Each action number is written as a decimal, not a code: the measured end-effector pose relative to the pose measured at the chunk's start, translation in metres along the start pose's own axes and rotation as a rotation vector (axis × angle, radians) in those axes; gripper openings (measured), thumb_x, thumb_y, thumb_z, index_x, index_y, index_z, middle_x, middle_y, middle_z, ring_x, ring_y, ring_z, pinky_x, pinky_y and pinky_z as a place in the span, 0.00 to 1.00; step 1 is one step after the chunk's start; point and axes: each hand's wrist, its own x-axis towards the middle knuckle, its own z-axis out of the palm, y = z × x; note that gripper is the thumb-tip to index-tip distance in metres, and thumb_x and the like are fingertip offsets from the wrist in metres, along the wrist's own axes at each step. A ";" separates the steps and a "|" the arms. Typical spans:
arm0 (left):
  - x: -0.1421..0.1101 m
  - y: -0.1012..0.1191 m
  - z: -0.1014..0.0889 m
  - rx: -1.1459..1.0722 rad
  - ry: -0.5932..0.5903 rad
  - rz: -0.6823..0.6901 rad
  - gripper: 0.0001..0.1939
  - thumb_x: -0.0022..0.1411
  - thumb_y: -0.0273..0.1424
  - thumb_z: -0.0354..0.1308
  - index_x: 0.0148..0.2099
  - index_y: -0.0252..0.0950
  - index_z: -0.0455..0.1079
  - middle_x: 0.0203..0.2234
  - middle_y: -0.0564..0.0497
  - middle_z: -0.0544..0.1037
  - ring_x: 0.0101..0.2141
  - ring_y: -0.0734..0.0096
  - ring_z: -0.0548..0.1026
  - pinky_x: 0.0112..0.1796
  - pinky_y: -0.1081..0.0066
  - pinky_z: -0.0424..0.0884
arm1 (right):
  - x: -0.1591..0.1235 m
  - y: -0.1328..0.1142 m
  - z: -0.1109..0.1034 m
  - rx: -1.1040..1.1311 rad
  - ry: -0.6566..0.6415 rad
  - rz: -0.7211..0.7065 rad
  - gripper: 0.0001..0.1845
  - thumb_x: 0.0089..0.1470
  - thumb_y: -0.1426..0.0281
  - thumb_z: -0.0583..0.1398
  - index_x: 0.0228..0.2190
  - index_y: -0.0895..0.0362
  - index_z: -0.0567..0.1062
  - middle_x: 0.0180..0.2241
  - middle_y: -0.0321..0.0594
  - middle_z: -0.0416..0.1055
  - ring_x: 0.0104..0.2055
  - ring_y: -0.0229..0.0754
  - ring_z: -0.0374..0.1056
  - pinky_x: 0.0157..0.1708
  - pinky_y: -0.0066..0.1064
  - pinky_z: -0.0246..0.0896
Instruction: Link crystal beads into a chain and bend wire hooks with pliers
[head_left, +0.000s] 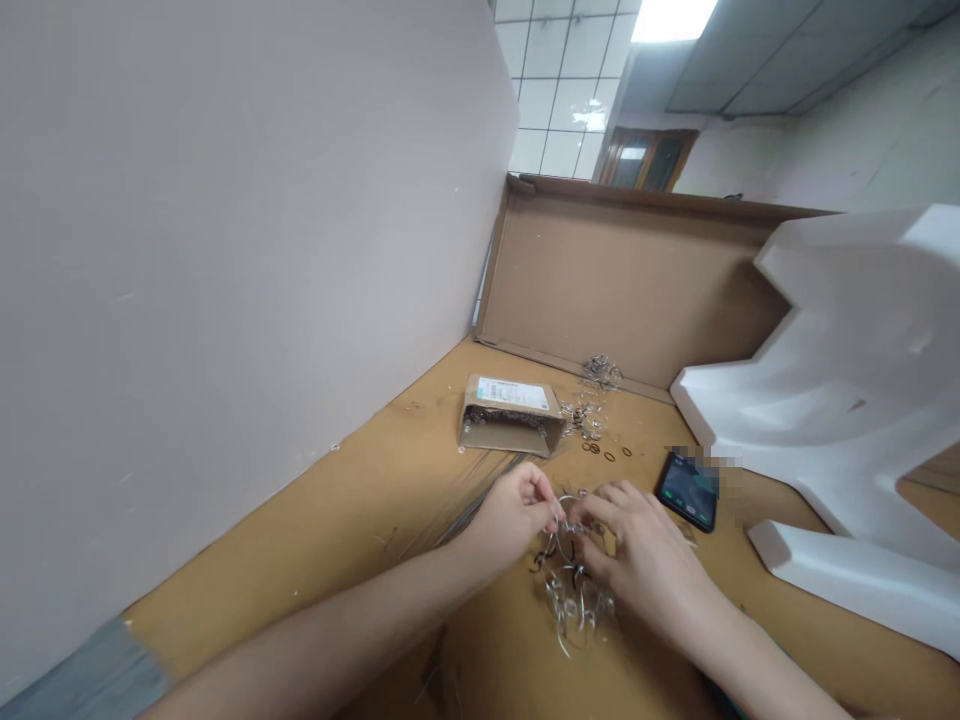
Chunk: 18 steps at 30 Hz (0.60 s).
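Observation:
A thin silvery wire ring [568, 498] is pinched between the thumb and fingers of my left hand [517, 510]. My right hand [634, 530] curls its fingers at the other side of the wire, closed on it, though its fingertips are partly hidden. Just below both hands lies a tangled heap of bent silver wire pieces [574, 605], with a few dark small bits among them. Several small brown rings [609, 457] are scattered on the table beyond my right hand.
An open cardboard box [510, 440] lies on the yellowish table, wire pieces [586, 415] beside it. Another wire heap [601, 371] sits farther back. A phone [686, 490] and white foam [847, 400] are rightward. Straight wires [461, 510] lie left; a pale panel [247, 230] rises there.

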 end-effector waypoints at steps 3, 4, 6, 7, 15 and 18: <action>0.011 0.011 0.009 0.044 -0.007 0.063 0.08 0.46 0.17 0.49 0.26 0.35 0.57 0.19 0.58 0.69 0.20 0.81 0.66 0.26 0.78 0.61 | 0.009 0.002 -0.005 -0.031 0.060 0.062 0.12 0.40 0.79 0.54 0.28 0.53 0.69 0.28 0.37 0.70 0.34 0.44 0.63 0.36 0.35 0.53; 0.016 0.016 0.012 0.058 -0.011 0.079 0.09 0.46 0.17 0.48 0.26 0.35 0.57 0.19 0.58 0.68 0.20 0.81 0.65 0.25 0.78 0.61 | 0.012 0.004 -0.006 -0.043 0.078 0.081 0.12 0.39 0.79 0.54 0.28 0.54 0.69 0.29 0.38 0.70 0.35 0.45 0.63 0.37 0.36 0.53; 0.023 0.024 0.018 0.074 -0.015 0.093 0.09 0.45 0.16 0.47 0.26 0.35 0.57 0.18 0.58 0.68 0.19 0.81 0.65 0.24 0.78 0.60 | 0.016 0.009 -0.008 -0.048 0.094 0.109 0.07 0.42 0.75 0.55 0.27 0.53 0.70 0.29 0.38 0.71 0.35 0.46 0.64 0.38 0.37 0.53; 0.027 0.028 0.020 0.075 -0.016 0.096 0.09 0.45 0.15 0.47 0.25 0.35 0.57 0.18 0.58 0.67 0.19 0.81 0.65 0.24 0.78 0.60 | 0.017 0.012 -0.008 -0.035 0.099 0.116 0.04 0.44 0.73 0.56 0.26 0.53 0.70 0.29 0.39 0.71 0.35 0.46 0.64 0.38 0.37 0.53; 0.036 0.037 0.018 0.037 -0.145 0.046 0.07 0.47 0.19 0.54 0.25 0.34 0.58 0.18 0.56 0.70 0.20 0.81 0.68 0.29 0.74 0.64 | 0.009 0.031 -0.008 0.109 0.084 0.107 0.09 0.44 0.75 0.53 0.25 0.52 0.72 0.28 0.37 0.71 0.36 0.44 0.64 0.39 0.36 0.55; 0.036 0.040 0.015 0.033 -0.190 0.059 0.07 0.47 0.21 0.55 0.26 0.33 0.59 0.21 0.54 0.72 0.20 0.81 0.68 0.28 0.75 0.64 | 0.007 0.028 -0.013 0.024 0.096 0.101 0.10 0.42 0.76 0.53 0.23 0.52 0.72 0.26 0.37 0.70 0.34 0.44 0.64 0.40 0.38 0.54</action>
